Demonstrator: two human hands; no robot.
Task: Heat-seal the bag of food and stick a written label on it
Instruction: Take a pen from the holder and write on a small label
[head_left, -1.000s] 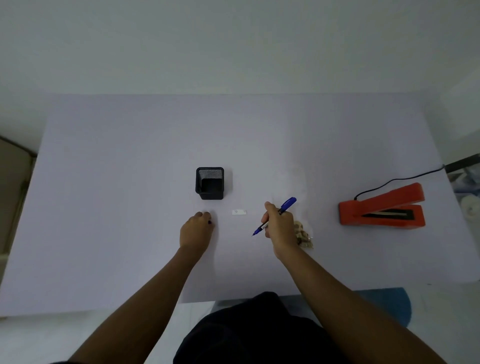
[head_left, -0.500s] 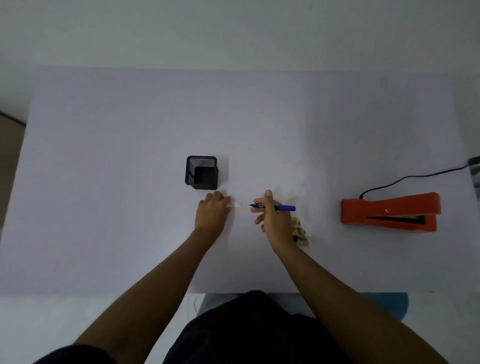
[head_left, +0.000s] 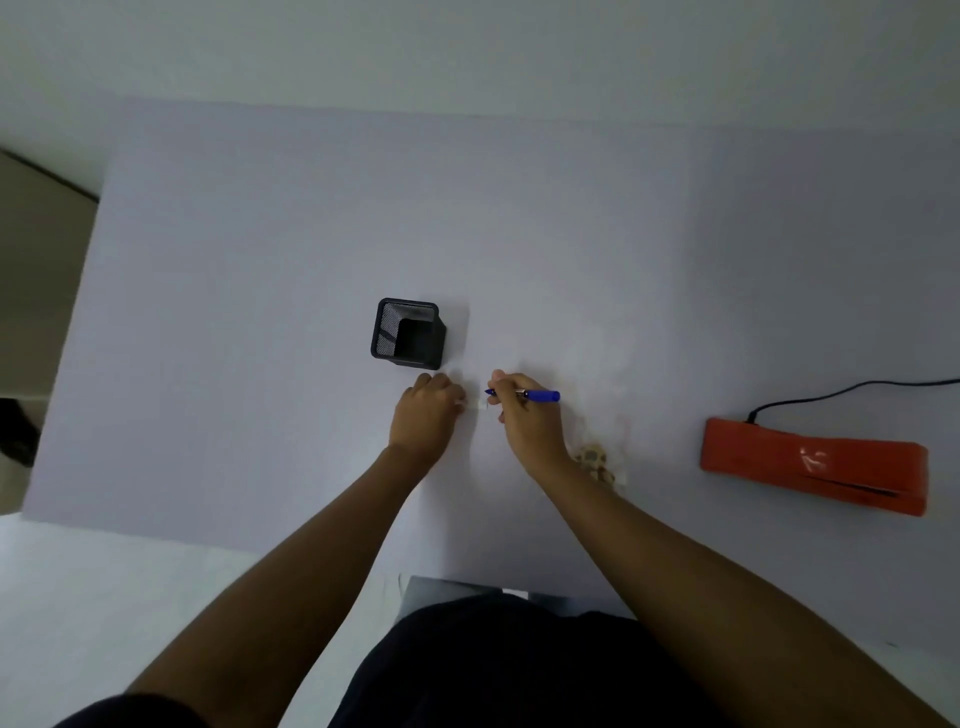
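Observation:
A small white label (head_left: 481, 404) lies on the white table (head_left: 260, 260) between my hands. My left hand (head_left: 428, 413) rests on the table with its fingertips on the label's left end. My right hand (head_left: 524, 415) grips a blue pen (head_left: 540, 396) that lies almost level, its tip pointing left just above the label. A clear bag of pale food (head_left: 597, 462) lies behind my right wrist, partly hidden. The orange heat sealer (head_left: 810, 462) sits far right, its black cord (head_left: 852, 387) running off to the right.
A black mesh pen holder (head_left: 409, 333) stands just beyond my left hand. The table's left edge meets a beige surface (head_left: 36, 291). My dark clothing fills the bottom of the view.
My left hand slid right onto the label's end. My right hand swung the pen from a steep slant to nearly level and brought its tip to the label.

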